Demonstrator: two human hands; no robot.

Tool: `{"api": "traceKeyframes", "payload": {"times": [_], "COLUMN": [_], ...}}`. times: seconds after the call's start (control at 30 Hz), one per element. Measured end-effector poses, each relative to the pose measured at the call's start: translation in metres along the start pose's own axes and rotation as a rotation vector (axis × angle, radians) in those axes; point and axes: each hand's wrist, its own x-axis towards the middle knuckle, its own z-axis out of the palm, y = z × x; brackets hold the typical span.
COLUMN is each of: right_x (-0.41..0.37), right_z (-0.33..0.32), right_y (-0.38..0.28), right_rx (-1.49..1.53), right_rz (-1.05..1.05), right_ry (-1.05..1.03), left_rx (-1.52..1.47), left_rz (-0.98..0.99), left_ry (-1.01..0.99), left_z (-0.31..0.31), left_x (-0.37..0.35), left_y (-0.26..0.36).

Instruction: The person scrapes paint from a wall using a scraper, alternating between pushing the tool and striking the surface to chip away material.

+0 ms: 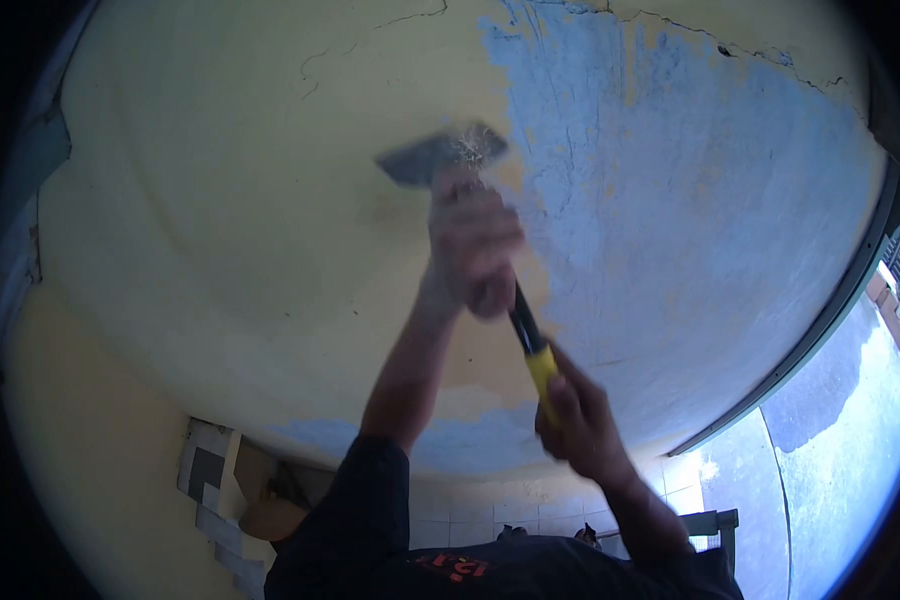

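Observation:
A scraper with a wide dark blade (pixel 420 160) lies against the wall, its black and yellow handle (pixel 527 330) slanting down to the right. Closed round the tool just below the blade is my left hand (pixel 475 245), blurred by motion. Lower down, my right hand (pixel 582 420) grips the yellow end of the handle. Pale flakes show at the blade's right part. Yellowish paint (pixel 270 200) covers the wall left of the blade, and a bluish layer (pixel 650 200) is exposed on the right.
Cracks (pixel 730 50) run along the top right of the wall. A dark frame edge (pixel 800 350) curves down the right side. White floor tiles (pixel 470 508) lie below, with a brown rounded object (pixel 270 519) at the lower left and a dark bar (pixel 710 522) at the lower right.

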Motion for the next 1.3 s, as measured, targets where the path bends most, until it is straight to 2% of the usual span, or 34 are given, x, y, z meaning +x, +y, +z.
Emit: {"api": "traceKeyframes", "payload": {"times": [0.03,0.1,0.13,0.2,0.27,0.33,0.4,0.47,0.63,0.9,1.07,1.27,1.3], "right_x": [0.010,0.022,0.025,0.019,-0.005,-0.034,-0.051,-0.059,-0.051,-0.035,-0.011,0.026,0.033], "right_z": [0.001,0.013,0.020,0.025,0.022,0.019,0.013,0.004,-0.011,-0.012,-0.010,0.013,0.018], "right_y": [-0.014,-0.037,-0.043,-0.046,-0.033,-0.009,0.011,0.026,0.030,0.016,-0.003,-0.068,-0.085], "right_rx": [-0.005,-0.002,0.039,0.022,0.002,0.011,0.036,0.100,0.085,0.109,0.055,0.014,-0.034], "right_rz": [-0.057,-0.066,-0.073,-0.108,-0.099,-0.031,0.011,0.125,0.112,0.171,0.057,-0.081,-0.105], "right_ry": [-0.026,-0.037,-0.044,-0.070,-0.085,-0.081,-0.063,0.047,0.081,0.022,-0.012,-0.069,-0.077], "left_rx": [0.012,0.066,0.067,0.151,0.078,0.049,0.010,-0.066,-0.068,-0.042,0.045,0.137,0.153], "left_rz": [0.066,0.118,0.118,0.064,0.132,-0.002,-0.125,-0.167,-0.189,-0.159,-0.053,0.204,0.176], "left_ry": [0.135,-0.067,-0.068,-0.277,0.029,-0.068,-0.291,-0.265,-0.303,-0.294,-0.313,-0.030,-0.084], "left_z": [0.004,-0.020,-0.036,-0.056,-0.044,-0.040,-0.031,-0.005,0.013,0.007,-0.003,-0.023,-0.035], "left_x": [0.008,0.040,0.048,0.060,0.044,0.021,0.002,-0.024,-0.036,-0.019,0.008,0.072,0.083], "left_y": [-0.015,-0.032,-0.032,-0.030,-0.006,0.034,0.059,0.067,0.064,0.046,0.015,-0.043,-0.054]}}
